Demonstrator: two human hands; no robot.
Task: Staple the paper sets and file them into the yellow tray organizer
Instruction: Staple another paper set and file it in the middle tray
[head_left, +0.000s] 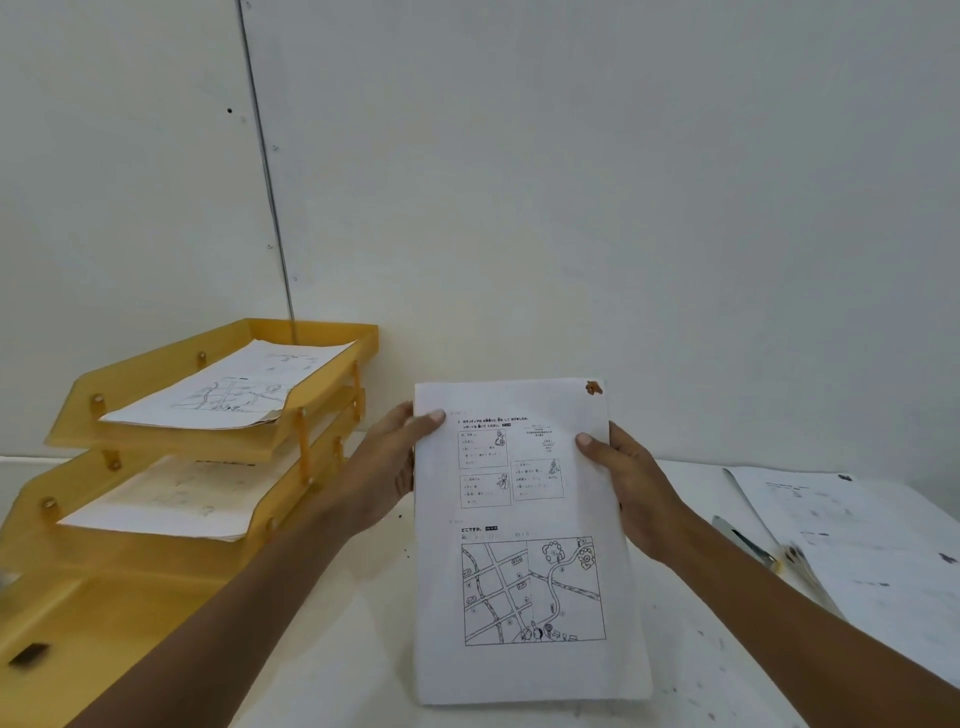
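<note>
The paper set (524, 519) is held up in the middle of the view, above the near part of the white table (363, 623). Its long axis runs from near to far. The top edge points away toward the wall (571, 208) and the bottom edge points back at the person. The printed side faces the camera, with boxed text in the upper half and a street map drawing (532, 592) in the lower half. A small brown mark (594, 387) sits at the far right corner.

The hands are apart, one on each long edge of the set, in its upper half. The left hand (395, 467) grips the left edge with its thumb on the front and its fingers behind. The right hand (628, 483) grips the right edge in the same way.

The yellow tray organizer (156, 364) stands on the left, just beside the left forearm, with its tiers stacked. The top tier holds printed sheets (234, 389), and the middle tier holds more sheets (171, 504). The bottom tier (104, 613) has a small dark object (28, 654) near its front.

On the right of the table lie loose papers (857, 530). A blurred grey tool (743, 540) rests at their left edge; what it is cannot be told.
</note>
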